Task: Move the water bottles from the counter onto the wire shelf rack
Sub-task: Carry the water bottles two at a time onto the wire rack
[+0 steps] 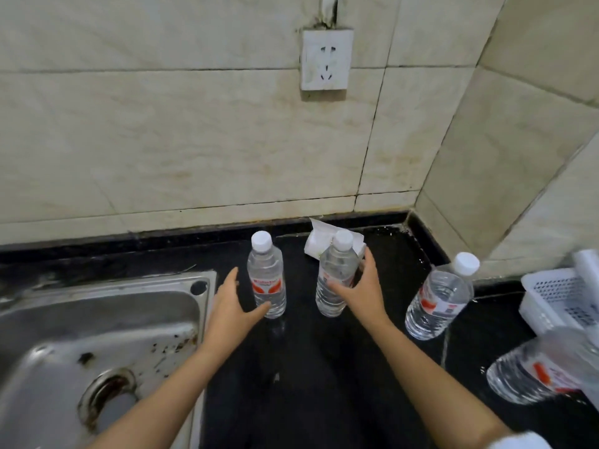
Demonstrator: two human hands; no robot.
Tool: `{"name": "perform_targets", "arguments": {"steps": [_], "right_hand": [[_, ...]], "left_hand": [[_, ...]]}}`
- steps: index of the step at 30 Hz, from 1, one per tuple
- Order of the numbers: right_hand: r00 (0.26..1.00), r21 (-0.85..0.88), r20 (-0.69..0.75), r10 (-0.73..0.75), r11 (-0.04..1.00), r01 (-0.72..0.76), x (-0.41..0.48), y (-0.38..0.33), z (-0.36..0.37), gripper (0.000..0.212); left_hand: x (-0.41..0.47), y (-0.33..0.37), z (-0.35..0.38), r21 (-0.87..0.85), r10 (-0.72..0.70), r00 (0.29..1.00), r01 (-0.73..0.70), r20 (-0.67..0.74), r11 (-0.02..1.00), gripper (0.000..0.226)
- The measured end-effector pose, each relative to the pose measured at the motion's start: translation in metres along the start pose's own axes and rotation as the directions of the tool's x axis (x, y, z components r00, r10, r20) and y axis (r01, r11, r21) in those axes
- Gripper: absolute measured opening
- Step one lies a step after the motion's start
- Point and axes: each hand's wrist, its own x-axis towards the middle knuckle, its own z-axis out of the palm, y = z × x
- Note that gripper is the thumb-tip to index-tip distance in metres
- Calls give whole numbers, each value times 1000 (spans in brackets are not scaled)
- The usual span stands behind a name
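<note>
Several clear water bottles with white caps and red-and-white labels stand on the black counter [308, 367]. The leftmost bottle [266, 273] is upright, and my left hand [231, 303] is open beside its left side, thumb near its base, fingers spread. A second bottle [334, 273] stands to the right; my right hand [359, 286] curls around its right side, fingers apart and not clearly closed on it. A third bottle [439, 296] stands further right, and a fourth bottle [538, 371] shows blurred at the right edge. No wire rack is in view.
A steel sink [81, 335] lies at the left, its rim close to my left hand. A white tissue pack [316, 241] sits behind the second bottle. A white perforated basket [557, 296] stands at the right edge. Tiled walls with a socket [326, 59] close the corner.
</note>
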Motion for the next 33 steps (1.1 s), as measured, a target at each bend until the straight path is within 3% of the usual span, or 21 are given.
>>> {"name": "perform_targets", "arguments": {"steps": [2,5,10,14,24,33], "right_hand": [[999,80,18,32,996,-33,13,-4,7,96],[999,82,21,38,996,-40,19,-4,18,74],[991,37,-118,69,997,-65,7,-3,24,70],[978,-43,-200,61,997,-71,-1,-9,35,68],[934,-85,-318,162,976,-198,-16,-26,37,72],[903,-105,-354,242,950,-296,-85,-39,45,75]], "left_hand": [[16,13,6,15,79,997,-79,-21,997,95],[37,26,15,6,152,986,-152,-66,988,89],[50,26,24,-232,115,993,-120,-35,965,64],[54,17,23,-279,121,993,-118,-7,953,67],[54,5,20,-252,192,981,-180,22,951,71],[41,0,8,-150,275,956,-258,106,954,75]]}}
